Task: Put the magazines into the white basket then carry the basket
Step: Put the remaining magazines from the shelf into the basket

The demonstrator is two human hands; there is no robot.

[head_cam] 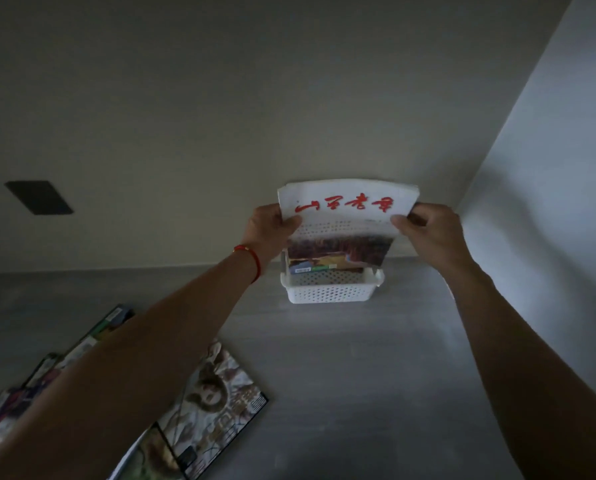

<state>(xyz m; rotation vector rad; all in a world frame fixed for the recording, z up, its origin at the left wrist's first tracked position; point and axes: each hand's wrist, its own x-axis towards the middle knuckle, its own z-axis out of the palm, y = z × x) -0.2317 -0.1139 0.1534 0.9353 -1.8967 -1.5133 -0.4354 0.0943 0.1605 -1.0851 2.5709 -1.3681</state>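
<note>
**Layout: basket, magazines, hands**

Basket [329,291]: on the floor [376,375], far centre, against the wall [220,116], left of the corner where a second wall [566,168] runs along the right.

Held magazine [345,230]: upright over the basket, lower edge inside it, in front of further magazines [310,269] standing in the basket.

Left hand [270,230]: grips the held magazine's left edge.

Right hand [428,230]: grips its right edge.

Loose magazines [217,393]: flat on the floor, near left, overlapping, partly under the left forearm.

Wall plate [38,197]: on the wall, far left.
</note>
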